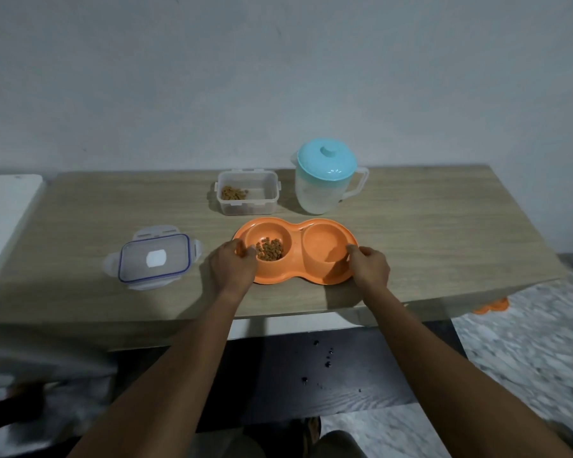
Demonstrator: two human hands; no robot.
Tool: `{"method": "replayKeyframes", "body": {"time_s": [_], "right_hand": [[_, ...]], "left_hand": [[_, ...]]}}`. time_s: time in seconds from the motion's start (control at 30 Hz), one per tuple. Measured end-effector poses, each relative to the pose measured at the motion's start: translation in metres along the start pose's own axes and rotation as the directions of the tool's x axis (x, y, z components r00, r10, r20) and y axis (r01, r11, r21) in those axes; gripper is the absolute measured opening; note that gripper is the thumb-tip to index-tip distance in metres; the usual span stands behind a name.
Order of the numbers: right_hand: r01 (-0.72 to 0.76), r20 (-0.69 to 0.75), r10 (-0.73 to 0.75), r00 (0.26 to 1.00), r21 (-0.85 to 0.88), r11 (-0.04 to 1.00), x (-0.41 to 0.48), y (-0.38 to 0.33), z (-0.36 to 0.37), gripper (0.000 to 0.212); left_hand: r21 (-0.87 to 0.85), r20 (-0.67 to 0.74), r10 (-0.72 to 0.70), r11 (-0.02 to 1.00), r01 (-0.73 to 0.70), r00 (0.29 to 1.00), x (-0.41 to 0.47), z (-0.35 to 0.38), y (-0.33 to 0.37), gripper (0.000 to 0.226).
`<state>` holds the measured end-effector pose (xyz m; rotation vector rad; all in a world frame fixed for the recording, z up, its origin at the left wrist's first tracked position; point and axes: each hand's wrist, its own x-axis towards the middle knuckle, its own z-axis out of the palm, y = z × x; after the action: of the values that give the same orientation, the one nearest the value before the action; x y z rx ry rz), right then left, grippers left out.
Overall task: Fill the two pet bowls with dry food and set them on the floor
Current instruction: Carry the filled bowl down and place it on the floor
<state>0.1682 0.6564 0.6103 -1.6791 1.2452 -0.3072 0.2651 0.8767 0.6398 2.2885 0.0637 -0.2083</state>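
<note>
Each hand grips one rounded end of the glossy orange double bowl (295, 252).

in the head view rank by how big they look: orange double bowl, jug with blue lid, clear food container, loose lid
1. orange double bowl
2. jug with blue lid
3. loose lid and clear food container: they look alike; the lid lies nearer the camera, so I won't rank them.

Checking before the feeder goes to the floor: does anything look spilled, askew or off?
Nothing is spilled on the table. One oddity: the double bowl, held at its ends by the left hand and right hand, has kibble only in its left well; the right well looks empty. Dark specks dot the floor under the table.
</note>
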Motion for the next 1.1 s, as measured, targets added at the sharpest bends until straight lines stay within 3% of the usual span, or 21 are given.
{"method": "replayKeyframes", "body": {"time_s": [0.1,0.3,0.53,0.83,1.1], "right_hand": [[-0.04,0.044,0.039,0.998,0.017,0.999,0.003,-0.004,-0.002,0.031],[-0.1,0.098,0.088,0.991,0.126,0.987,0.003,-0.007,-0.011,0.051],[-0.103,0.106,0.074,0.992,0.301,0.948,-0.005,-0.015,-0.065,0.041],[0.005,0.049,-0.03,0.998,0.451,0.892,0.026,-0.022,-0.219,0.029],[0.14,-0.056,-0.128,0.99,0.452,0.881,0.089,0.007,-0.415,0.03]], "left_hand": [[-0.042,0.026,-0.023,0.999,0.024,0.999,0.002,-0.003,0.003,0.029],[-0.062,0.043,-0.071,0.995,0.073,0.997,0.004,-0.008,0.01,0.023],[-0.182,0.011,0.002,0.983,0.0,1.0,-0.023,-0.005,0.047,0.021],[-0.294,-0.034,0.136,0.946,-0.14,0.99,-0.099,0.049,0.165,0.038],[-0.365,-0.017,0.21,0.909,-0.202,0.977,-0.208,0.158,0.292,0.04]]}}
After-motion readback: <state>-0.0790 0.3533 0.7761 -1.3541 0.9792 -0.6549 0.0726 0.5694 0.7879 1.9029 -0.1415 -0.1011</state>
